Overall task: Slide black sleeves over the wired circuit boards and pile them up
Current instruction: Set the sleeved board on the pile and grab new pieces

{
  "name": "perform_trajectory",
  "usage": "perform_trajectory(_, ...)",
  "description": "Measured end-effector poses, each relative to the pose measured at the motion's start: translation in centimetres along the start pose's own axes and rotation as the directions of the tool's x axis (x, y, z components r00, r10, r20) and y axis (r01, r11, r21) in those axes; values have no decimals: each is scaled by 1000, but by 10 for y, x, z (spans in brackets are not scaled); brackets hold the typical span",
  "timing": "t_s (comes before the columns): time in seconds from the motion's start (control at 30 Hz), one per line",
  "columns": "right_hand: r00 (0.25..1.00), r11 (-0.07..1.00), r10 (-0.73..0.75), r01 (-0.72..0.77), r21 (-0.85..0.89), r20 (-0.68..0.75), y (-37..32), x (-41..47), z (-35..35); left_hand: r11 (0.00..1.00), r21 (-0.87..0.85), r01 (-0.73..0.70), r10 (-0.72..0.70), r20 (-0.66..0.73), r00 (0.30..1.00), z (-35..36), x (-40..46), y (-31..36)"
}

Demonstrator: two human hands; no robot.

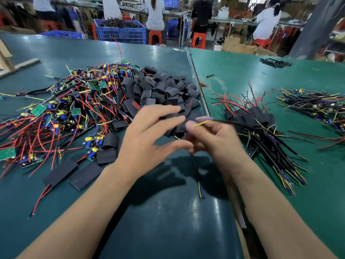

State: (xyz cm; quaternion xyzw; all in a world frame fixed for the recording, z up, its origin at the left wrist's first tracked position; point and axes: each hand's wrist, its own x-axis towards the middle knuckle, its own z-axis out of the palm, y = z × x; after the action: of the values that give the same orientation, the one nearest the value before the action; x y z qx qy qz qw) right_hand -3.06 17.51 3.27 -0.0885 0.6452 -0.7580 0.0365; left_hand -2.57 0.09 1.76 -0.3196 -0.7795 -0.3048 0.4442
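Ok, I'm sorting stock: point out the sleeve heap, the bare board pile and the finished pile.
sleeve heap (164, 90), head view, its middle
bare board pile (61, 113), head view, tangled middle
finished pile (250, 116), head view, sleeved ends

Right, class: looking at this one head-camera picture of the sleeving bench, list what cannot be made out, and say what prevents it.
- Right hand: blurred; it pinches yellow and purple wires, but any board on them is hidden behind the hand.
- Left hand: blurred, fingers spread; contact with the black sleeves is unclear.
- Unsleeved boards: count lost in tangled wires.
- Far-right wired pile: cut off by the picture's edge.
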Motion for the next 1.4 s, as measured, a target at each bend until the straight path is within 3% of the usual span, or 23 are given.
perform_trajectory(0.1,912,967,-105,187,175,-397,-13,10,-21,999,49,4,1,-98,995,-3,-1,-3)
perform_trajectory(0.2,764,884,-32,322,339,-644,-21,14,-50,998,17,53,-51,-103,993,-3,-4,-4)
perform_trajectory(0.3,691,840,80,341,422,-719,-20,16,-65,995,12,95,-93,-105,990,-2,-5,-5)
perform_trajectory(0.43,609,873,158,282,399,-777,-11,21,-68,990,27,137,-133,-119,984,-2,-7,-9)
perform_trajectory(0.53,588,896,178,235,377,-789,-8,22,-67,986,29,165,-160,-127,979,-3,-8,-12)
perform_trajectory(0.7,605,893,157,251,374,-781,-8,21,-61,963,103,250,-246,-50,968,-3,-11,-19)
perform_trajectory(1.0,706,947,215,17,321,-674,-12,16,-57,922,153,356,-369,64,927,-6,-13,-25)
perform_trajectory(1.1,748,959,193,-7,284,-635,-13,15,-52,865,295,405,-437,47,898,-9,-13,-31)
perform_trajectory(1.17,771,973,163,-20,232,-616,-14,14,-50,756,437,487,-530,-27,848,-16,-13,-40)
perform_trajectory(1.27,839,992,116,-76,96,-532,-14,12,-42,514,582,631,-675,-179,715,-29,-17,-56)
perform_trajectory(1.4,906,995,89,-102,-8,-413,-8,11,-33,369,602,708,-839,-112,532,-31,-24,-71)
